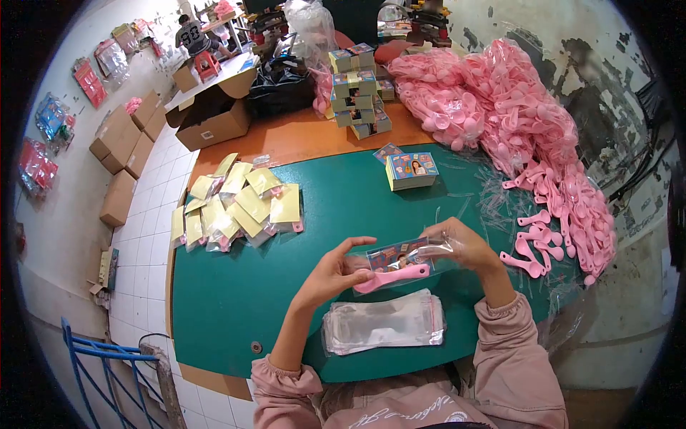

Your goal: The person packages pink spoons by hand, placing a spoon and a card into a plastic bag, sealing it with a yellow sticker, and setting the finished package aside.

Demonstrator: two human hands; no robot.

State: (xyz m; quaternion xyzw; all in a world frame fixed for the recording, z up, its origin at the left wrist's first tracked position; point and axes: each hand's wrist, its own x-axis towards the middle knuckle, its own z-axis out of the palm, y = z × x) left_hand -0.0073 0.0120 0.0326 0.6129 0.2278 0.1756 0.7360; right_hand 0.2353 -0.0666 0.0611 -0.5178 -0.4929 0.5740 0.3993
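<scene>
My left hand pinches the left end of a clear plastic bag, thumb over the handle of a pink spoon. Behind the spoon, inside the bag, lies a printed card in blue and red. At the bag's right end, my right hand has its fingers curled on the plastic. Below both hands, near the front edge, rests a stack of flat clear bags. Beyond them stands a block of printed cards, with one loose card beside it.
Filled bags with yellowish card backs lie heaped at the left of the green table. Pink spoons pile up at the right, some loose. Bundled cards and an open carton stand behind. A person sits far back.
</scene>
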